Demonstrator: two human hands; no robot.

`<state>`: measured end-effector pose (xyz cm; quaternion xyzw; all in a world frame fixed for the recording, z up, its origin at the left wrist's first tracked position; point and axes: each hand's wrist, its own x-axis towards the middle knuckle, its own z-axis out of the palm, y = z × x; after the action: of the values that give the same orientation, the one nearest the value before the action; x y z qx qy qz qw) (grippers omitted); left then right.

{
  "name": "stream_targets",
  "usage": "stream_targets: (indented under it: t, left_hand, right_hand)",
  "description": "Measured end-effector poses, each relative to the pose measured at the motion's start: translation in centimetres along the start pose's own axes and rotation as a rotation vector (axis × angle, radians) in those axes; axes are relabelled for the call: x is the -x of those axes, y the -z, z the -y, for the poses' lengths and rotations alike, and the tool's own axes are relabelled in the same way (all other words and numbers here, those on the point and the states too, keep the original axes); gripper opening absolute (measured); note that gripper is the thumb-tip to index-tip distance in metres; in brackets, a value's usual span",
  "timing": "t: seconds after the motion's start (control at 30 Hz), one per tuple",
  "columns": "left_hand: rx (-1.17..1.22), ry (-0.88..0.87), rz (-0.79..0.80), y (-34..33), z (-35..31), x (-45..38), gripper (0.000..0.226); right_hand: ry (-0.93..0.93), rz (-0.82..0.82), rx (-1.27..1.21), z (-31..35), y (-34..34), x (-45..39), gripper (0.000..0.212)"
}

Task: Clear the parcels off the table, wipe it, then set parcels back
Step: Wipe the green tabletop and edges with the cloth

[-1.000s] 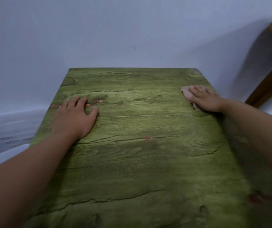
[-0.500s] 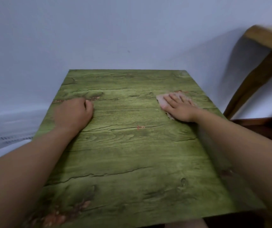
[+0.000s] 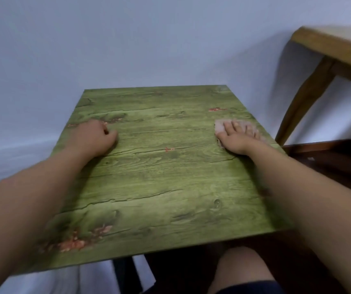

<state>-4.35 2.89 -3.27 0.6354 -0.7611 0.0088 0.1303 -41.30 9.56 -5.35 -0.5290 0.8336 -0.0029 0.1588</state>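
The green wood-print table point(image 3: 161, 183) has no parcels on it. My right hand point(image 3: 237, 137) lies flat, fingers straight, pressing a small pinkish cloth point(image 3: 220, 127) onto the tabletop near its right edge. The cloth shows past my fingertips and beside my thumb; the rest is hidden under the palm. My left hand point(image 3: 91, 136) rests on the left part of the table with its fingers curled under and holds nothing.
A pale wall runs behind the table. A brown wooden table point(image 3: 329, 45) with a slanted leg stands at the right, with dark wood furniture point(image 3: 327, 164) below it. My knee point(image 3: 242, 270) shows under the near edge. A white surface point(image 3: 42, 281) lies low at the left.
My right hand slid the cloth left toward the middle, then back out to the right edge. My left hand's fingers curled under. The view pulled back, showing the table's near edge.
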Motion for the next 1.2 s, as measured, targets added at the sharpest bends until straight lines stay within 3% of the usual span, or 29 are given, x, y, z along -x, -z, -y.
stream_targets:
  t: [0.1, 0.17, 0.27, 0.73, 0.83, 1.03, 1.2]
  left_hand:
    - [0.033, -0.006, 0.177, 0.1, 0.9, 1.6, 0.042]
    - [0.086, 0.019, 0.212, 0.0, 0.8, 3.7, 0.051]
    - [0.163, 0.067, 0.159, 0.1, 0.3, 7.7, 0.055]
    - [0.101, 0.249, -0.094, 2.2, 1.4, 25.2, 0.047]
    - [0.041, 0.207, -0.033, 1.4, 1.7, 26.2, 0.061]
    - [0.04, 0.193, 0.093, 2.1, 2.1, 26.1, 0.061]
    - [0.039, 0.193, 0.105, 2.3, 2.2, 26.4, 0.063]
  right_hand:
    - [0.098, 0.028, 0.016, 2.7, -0.6, 2.0, 0.064]
    - [0.173, 0.046, 0.027, 4.8, -1.2, 3.3, 0.063]
    - [0.261, 0.074, 0.037, 7.8, -2.2, 5.4, 0.064]
    - [0.535, 0.147, 0.117, 16.5, -7.0, 19.4, 0.067]
    - [0.578, 0.153, 0.131, 17.2, -7.8, 22.1, 0.068]
    - [0.643, 0.141, 0.165, 16.5, -9.0, 25.8, 0.071]
    - [0.645, 0.144, 0.195, 13.7, -8.3, 25.5, 0.068]
